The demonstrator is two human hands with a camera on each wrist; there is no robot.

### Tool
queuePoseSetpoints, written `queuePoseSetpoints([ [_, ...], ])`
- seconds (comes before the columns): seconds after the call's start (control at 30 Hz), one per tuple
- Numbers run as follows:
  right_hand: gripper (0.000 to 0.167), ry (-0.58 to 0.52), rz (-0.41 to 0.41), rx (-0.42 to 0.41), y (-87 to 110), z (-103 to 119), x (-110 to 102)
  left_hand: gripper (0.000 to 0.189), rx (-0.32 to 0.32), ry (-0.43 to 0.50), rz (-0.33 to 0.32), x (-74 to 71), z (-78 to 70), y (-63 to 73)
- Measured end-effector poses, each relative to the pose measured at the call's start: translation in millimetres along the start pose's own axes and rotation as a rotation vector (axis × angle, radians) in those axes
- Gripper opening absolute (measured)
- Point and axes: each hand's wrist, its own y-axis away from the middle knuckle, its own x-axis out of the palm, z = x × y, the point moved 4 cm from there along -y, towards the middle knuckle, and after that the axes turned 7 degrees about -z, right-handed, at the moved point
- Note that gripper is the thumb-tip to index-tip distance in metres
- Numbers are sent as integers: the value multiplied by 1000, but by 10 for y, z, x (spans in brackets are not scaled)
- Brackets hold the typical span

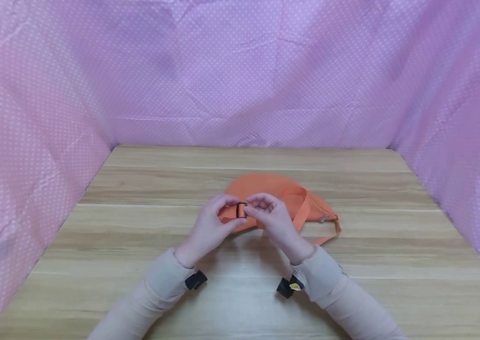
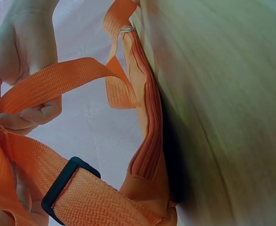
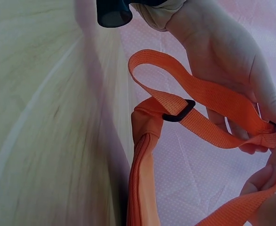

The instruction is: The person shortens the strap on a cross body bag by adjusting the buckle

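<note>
Jointly, both hands work at one buckle: the left hand pinches it, fingers nearly closed, while the right hand pinches the strap there, equally tight. The bag rests about midway between the tabletop's side edges, short of the far edge.

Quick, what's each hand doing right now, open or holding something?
Left hand: closed, holding a black buckle between thumb and fingers.
Right hand: closed, pinching the orange strap at that buckle's edge.
</note>
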Motion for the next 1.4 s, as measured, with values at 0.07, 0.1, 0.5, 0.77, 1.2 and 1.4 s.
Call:
queuePoseSetpoints([
  [0.07,16,-2,-3,2,1,-1,-2,38,5,-2,-3,3,1,2],
  [0.1,16,-4,-2,2,0,-4,-4,38,9,0,-5,4,2,3],
  [0.5,23,94,71,-41,-28,-56,-108,37,59,-2,0,13,19,2],
  [0.77,33,244,94,-30,-57,-102,-263,34,103,0,6,6,11,8],
  [1.2,20,301,256,25,-25,-193,-298,33,83,-8,67,-4,92,117],
  [1.4,22,268,252,39,-17,-189,-261,33,80,-9,66,1,106,110],
])
